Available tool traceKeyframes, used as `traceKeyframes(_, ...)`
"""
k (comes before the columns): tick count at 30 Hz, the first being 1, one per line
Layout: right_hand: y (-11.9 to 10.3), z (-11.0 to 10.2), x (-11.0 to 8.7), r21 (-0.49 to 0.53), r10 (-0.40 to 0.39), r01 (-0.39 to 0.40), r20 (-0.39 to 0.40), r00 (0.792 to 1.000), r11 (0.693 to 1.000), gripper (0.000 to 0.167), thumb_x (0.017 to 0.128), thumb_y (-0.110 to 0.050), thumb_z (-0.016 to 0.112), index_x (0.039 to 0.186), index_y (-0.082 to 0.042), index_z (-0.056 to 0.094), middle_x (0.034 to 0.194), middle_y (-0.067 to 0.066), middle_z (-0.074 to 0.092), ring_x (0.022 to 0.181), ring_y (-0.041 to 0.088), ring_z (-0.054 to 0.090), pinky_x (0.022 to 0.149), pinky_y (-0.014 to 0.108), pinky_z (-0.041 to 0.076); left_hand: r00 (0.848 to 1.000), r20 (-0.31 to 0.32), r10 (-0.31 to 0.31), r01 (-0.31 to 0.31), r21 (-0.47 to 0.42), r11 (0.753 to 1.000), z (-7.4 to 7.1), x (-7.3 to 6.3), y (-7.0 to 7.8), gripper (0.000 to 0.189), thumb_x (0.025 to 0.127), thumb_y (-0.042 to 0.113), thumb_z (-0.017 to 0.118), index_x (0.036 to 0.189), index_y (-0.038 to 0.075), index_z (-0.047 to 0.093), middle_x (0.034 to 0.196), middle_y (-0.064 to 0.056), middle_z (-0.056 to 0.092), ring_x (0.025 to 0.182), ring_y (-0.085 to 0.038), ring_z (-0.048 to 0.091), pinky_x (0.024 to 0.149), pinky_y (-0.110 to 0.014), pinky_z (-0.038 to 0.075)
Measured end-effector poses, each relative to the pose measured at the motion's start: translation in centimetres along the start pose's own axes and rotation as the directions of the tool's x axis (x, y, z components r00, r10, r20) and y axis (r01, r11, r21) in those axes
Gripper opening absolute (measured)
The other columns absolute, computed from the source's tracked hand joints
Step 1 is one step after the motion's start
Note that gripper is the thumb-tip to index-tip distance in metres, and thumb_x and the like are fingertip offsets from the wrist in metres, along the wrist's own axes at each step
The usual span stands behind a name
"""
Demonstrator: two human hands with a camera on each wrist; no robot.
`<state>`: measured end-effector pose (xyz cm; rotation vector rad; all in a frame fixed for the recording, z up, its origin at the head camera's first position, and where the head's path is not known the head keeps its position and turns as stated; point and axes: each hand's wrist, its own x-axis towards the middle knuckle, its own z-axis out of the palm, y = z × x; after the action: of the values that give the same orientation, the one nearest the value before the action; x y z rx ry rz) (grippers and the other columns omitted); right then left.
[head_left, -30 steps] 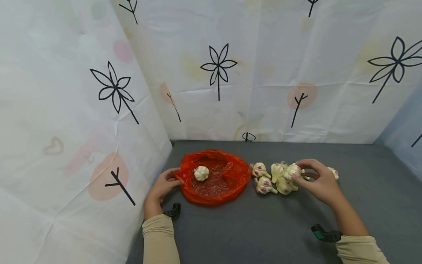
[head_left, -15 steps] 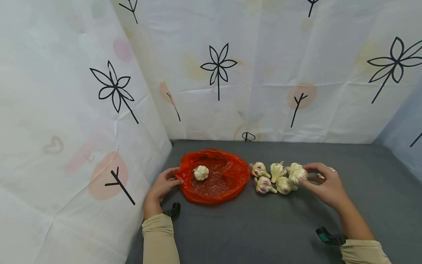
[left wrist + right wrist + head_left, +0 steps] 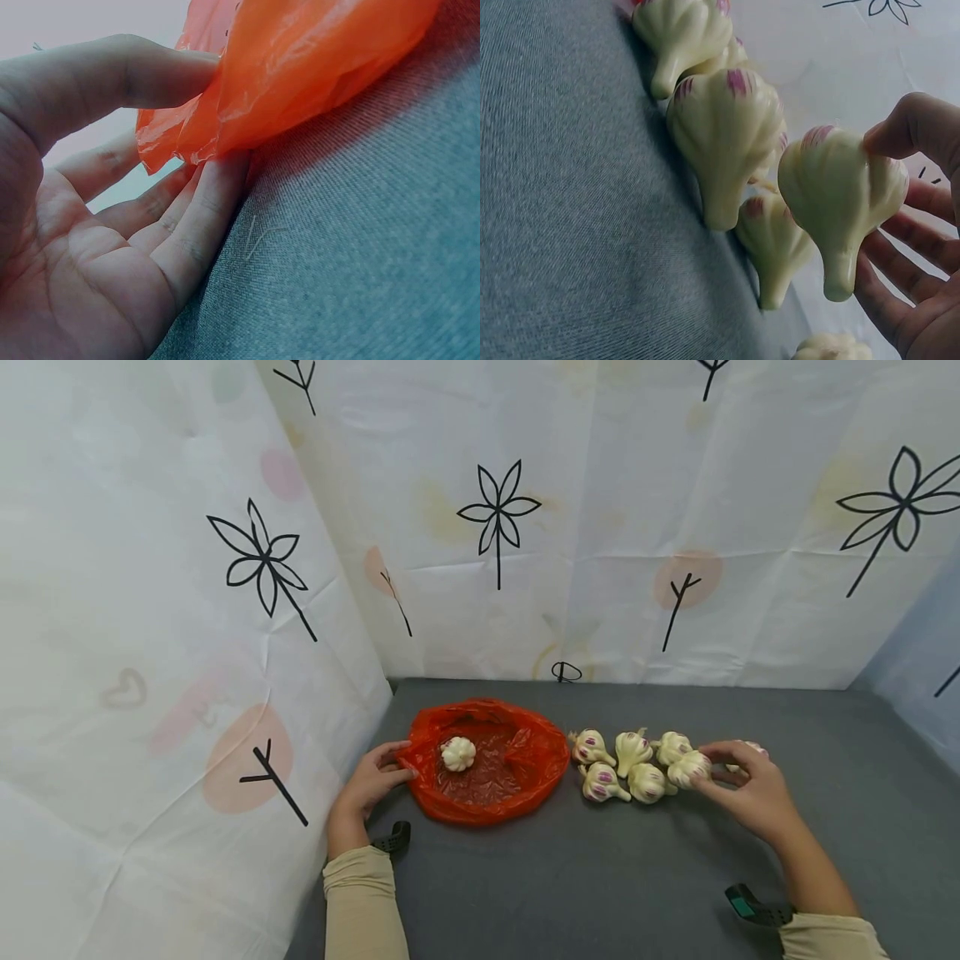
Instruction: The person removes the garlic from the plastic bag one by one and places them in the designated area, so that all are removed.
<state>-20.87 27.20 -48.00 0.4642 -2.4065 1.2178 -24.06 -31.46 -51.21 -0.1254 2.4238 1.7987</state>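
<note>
My left hand pinches the left rim of a red plastic bag, which lies spread open on the table. In the left wrist view, thumb and fingers grip the bag's thin edge. One pale garlic bulb sits inside the bag, left of its middle. My right hand holds another garlic bulb between thumb and fingers, its stem pointing down in the right wrist view. Beside this bulb, several more purple-streaked garlic bulbs lie grouped in two rows right of the bag.
One further garlic bulb shows partly behind the right hand. Grey cloth covers the table. A white patterned curtain hangs along the back and left. Each wrist carries a black camera mount.
My right hand has moved right and slightly nearer me with its garlic bulb, uncovering a bulb in the back row. The left hand and the bag have stayed in place.
</note>
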Motion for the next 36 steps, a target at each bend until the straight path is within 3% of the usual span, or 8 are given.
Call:
traceKeyframes(11, 0.9, 0.0, -0.2, -0.020, 0.038, -0.038, 0.007, 0.999, 0.999, 0.041, 0.085, 0.006, 0.084, 0.124, 0.003, 0.069, 0.112, 0.001, 0.064, 0.105, -0.022, 0.052, 0.088, 0.002, 0.048, 1.000, -0.003, 0.007, -0.007, -0.005, 1.000, 0.2, -0.1, 0.3, 0.065, 0.094, 0.008, 0.079, 0.154, 0.007, 0.053, 0.153, -0.024, 0.055, 0.125, -0.026, 0.065, 0.095, -0.024, 0.055)
traceKeyframes(19, 1.3, 0.1, -0.4, -0.007, 0.036, -0.037, -0.006, 0.999, 0.999, 0.040, 0.084, 0.006, 0.084, 0.122, 0.003, 0.070, 0.110, -0.013, 0.063, 0.104, -0.022, 0.053, 0.087, 0.003, 0.049, 1.000, -0.003, 0.000, 0.000, -0.003, 1.000, 0.3, -0.5, 0.7, 0.066, 0.095, 0.008, 0.079, 0.155, 0.006, 0.052, 0.154, -0.024, 0.054, 0.126, -0.027, 0.064, 0.094, -0.022, 0.055)
traceKeyframes(25, 1.5, 0.1, -0.5, -0.009, 0.053, -0.052, 0.016, 0.998, 0.999, 0.040, 0.086, 0.004, 0.084, 0.124, 0.003, 0.069, 0.112, -0.014, 0.062, 0.105, -0.023, 0.052, 0.087, 0.002, 0.049, 1.000, -0.002, 0.006, -0.006, -0.008, 1.000, 0.2, -0.3, 0.5, 0.065, 0.094, 0.007, 0.079, 0.154, 0.006, 0.053, 0.154, -0.024, 0.055, 0.126, -0.029, 0.065, 0.095, -0.025, 0.055)
traceKeyframes(36, 1.6, 0.4, -0.6, -0.041, 0.090, -0.089, 0.030, 0.995, 0.995, 0.040, 0.089, -0.002, 0.083, 0.126, 0.003, 0.067, 0.115, 0.016, 0.065, 0.106, -0.025, 0.048, 0.084, 0.001, 0.047, 1.000, 0.003, 0.001, -0.001, -0.013, 1.000, 0.1, -0.1, 0.3, 0.067, 0.093, 0.009, 0.081, 0.154, 0.006, 0.053, 0.153, -0.024, 0.055, 0.120, -0.020, 0.067, 0.092, -0.022, 0.056)
